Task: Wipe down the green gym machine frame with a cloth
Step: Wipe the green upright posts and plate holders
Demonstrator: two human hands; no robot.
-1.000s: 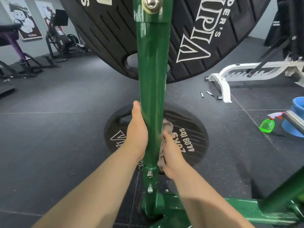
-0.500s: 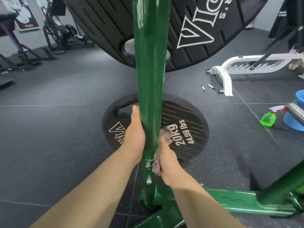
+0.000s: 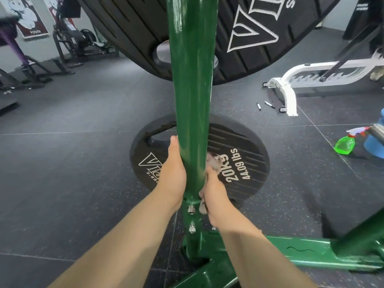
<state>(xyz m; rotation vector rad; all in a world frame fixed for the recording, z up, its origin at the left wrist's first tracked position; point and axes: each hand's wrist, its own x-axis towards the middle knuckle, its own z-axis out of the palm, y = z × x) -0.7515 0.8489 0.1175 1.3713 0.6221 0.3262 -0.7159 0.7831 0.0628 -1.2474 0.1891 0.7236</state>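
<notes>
The left hand [image 3: 174, 175] is gripping the green upright post [image 3: 192, 104] low down; the right hand [image 3: 214, 194] is pressing a bunched cloth [image 3: 213, 163] against its right side. A 20kg plate [image 3: 239, 163] is lying on the speckled rubber floor [image 3: 72, 163].

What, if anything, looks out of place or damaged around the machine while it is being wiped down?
Two small markers lie loose on the floor by the foot of the white bench frame, and a green spray bottle lies tipped on its side near the blue bucket. The green base bar carries a thin dark squiggle, perhaps a scratch.
</notes>
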